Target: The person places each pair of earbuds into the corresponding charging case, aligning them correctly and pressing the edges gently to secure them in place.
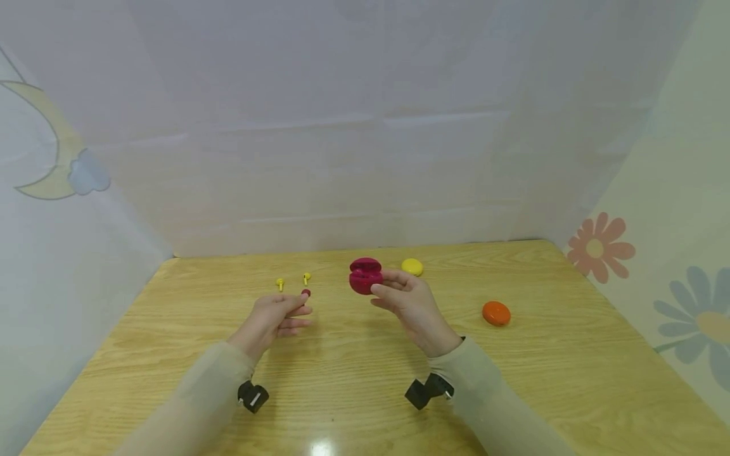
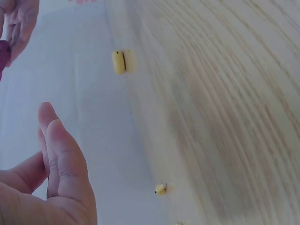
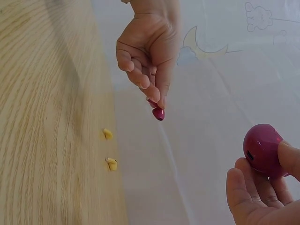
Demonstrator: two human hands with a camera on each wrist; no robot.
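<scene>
My right hand [image 1: 413, 305] holds a dark pink earbud case [image 1: 365, 282] above the table, its lid raised. The case's rounded underside [image 3: 263, 149], with a small dark port, shows in the right wrist view. Between thumb and fingertips my left hand [image 1: 274, 320] pinches a dark pink earbud [image 3: 159, 113], apart from the case and to its left. In the left wrist view the left hand [image 2: 56, 183] hides that earbud. Two yellow earbuds [image 1: 280, 284] lie on the table just beyond the left hand.
A closed yellow case [image 1: 412, 267] lies behind the right hand, near the table's back edge. An orange case [image 1: 496, 313] sits farther right. The wooden table [image 1: 342, 392] meets a pale cloth backdrop [image 1: 353, 158] at the back and sides.
</scene>
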